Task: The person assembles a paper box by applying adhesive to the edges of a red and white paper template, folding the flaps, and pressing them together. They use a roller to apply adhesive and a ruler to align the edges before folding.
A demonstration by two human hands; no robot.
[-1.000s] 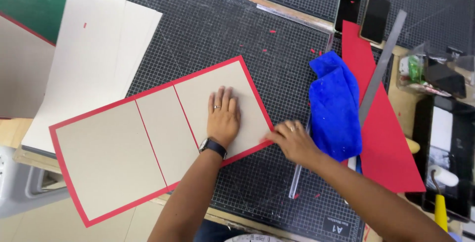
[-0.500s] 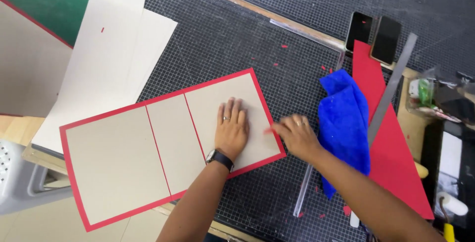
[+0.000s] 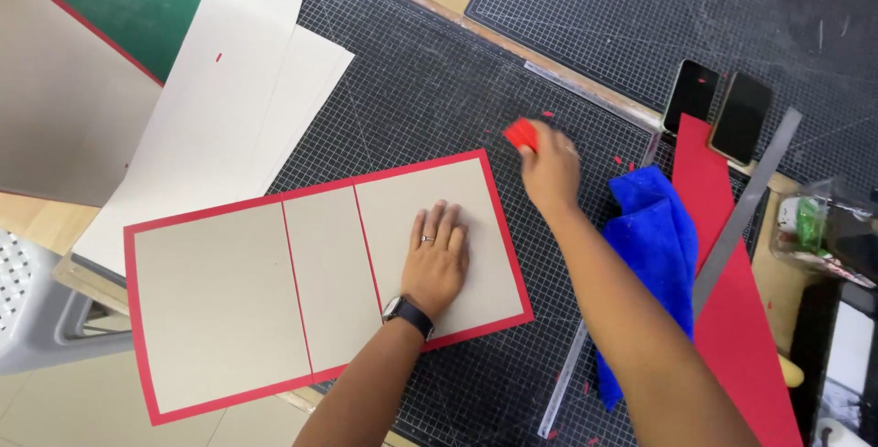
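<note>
— Where's the left hand [image 3: 437, 260]?
— Flat, fingers together, pressing the right panel of the red-edged board [image 3: 320, 282].
— And the right hand [image 3: 549, 173]?
— Just past the board's top right corner, pinching a red scrap [image 3: 521, 133], beside the blue cloth [image 3: 654, 255].

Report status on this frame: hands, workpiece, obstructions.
Left hand flat on grey board panel. Right hand pinching small red scrap above cutting mat. Blue cloth beside right forearm, nothing blocking.

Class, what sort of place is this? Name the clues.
Probably a craft or bookbinding workbench: gridded cutting mats, a metal ruler, and grey boards mounted on red paper under the left hand.
</note>
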